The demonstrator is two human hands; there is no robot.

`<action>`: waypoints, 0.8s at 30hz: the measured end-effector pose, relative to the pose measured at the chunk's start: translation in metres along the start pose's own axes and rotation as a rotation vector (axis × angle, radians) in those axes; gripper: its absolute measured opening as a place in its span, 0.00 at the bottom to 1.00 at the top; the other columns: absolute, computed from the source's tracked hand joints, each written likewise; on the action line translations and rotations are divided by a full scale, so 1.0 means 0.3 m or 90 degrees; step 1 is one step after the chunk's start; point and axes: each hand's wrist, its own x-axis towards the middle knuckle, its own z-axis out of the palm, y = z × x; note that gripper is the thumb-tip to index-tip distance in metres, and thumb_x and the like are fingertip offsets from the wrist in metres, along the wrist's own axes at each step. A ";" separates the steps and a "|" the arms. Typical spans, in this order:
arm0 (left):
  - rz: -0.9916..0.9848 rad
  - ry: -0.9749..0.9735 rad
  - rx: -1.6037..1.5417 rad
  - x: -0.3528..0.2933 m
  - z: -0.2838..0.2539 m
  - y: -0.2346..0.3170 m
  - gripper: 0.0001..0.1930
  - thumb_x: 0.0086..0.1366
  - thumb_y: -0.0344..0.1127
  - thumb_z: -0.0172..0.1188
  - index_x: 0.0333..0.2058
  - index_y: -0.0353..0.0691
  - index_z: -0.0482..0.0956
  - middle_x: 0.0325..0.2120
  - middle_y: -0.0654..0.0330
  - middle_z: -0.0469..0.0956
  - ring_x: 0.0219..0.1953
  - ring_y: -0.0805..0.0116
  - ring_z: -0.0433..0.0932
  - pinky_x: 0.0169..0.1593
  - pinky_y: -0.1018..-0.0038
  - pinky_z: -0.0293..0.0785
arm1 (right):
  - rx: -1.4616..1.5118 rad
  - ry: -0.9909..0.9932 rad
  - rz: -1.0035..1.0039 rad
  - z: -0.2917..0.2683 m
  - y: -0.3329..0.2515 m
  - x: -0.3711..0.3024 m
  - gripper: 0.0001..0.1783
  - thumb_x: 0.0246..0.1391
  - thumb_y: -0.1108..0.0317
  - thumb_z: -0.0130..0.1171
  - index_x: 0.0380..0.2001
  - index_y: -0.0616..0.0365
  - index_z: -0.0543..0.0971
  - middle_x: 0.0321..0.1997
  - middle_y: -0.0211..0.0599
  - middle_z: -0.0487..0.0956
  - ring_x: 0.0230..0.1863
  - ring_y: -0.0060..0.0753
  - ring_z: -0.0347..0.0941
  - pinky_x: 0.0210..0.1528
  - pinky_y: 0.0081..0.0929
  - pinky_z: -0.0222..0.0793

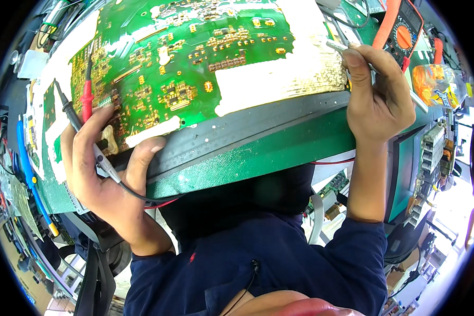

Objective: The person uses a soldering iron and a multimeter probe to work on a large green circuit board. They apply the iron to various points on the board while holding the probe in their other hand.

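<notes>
A large green circuit board (184, 63) lies before me, crowded with small parts and marked with whitish patches. My left hand (102, 174) is at its near left corner, fingers curled round a pair of multimeter probes. The red probe (87, 97) and the black probe (68, 109) both point away from me; I cannot tell whether their tips touch the board. My right hand (379, 97) pinches a slim silver tool (336, 46) at the board's right edge, above a rough whitish area. Its back end shows beyond the wrist; its exact kind is unclear.
A multimeter (404, 36) in an orange case stands at the far right, near a clear bag (438, 87) with orange contents. A blue-handled tool (29, 163) lies on the left. The green mat (247, 158) edges the bench nearest me; cables and boards crowd both sides.
</notes>
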 end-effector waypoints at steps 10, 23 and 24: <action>0.013 0.051 -0.022 0.000 0.020 -0.006 0.33 0.37 0.48 0.82 0.42 0.37 0.84 0.34 0.56 0.78 0.38 0.60 0.76 0.44 0.70 0.73 | 0.151 -0.040 0.259 -0.030 -0.002 0.005 0.08 0.58 0.74 0.67 0.38 0.68 0.82 0.33 0.33 0.84 0.33 0.19 0.78 0.38 0.16 0.74; 0.012 0.041 -0.016 0.003 0.014 -0.003 0.32 0.38 0.49 0.81 0.41 0.37 0.84 0.35 0.55 0.79 0.41 0.57 0.76 0.46 0.69 0.73 | 0.219 -0.071 0.359 -0.056 0.040 0.014 0.12 0.58 0.68 0.68 0.41 0.66 0.82 0.34 0.33 0.84 0.30 0.15 0.76 0.37 0.13 0.72; -0.001 0.039 -0.025 0.001 0.013 0.001 0.32 0.38 0.49 0.81 0.41 0.37 0.84 0.35 0.55 0.79 0.41 0.57 0.76 0.46 0.68 0.73 | 0.212 -0.065 0.359 -0.051 0.037 0.014 0.12 0.58 0.68 0.68 0.41 0.66 0.82 0.34 0.33 0.84 0.30 0.15 0.76 0.37 0.14 0.72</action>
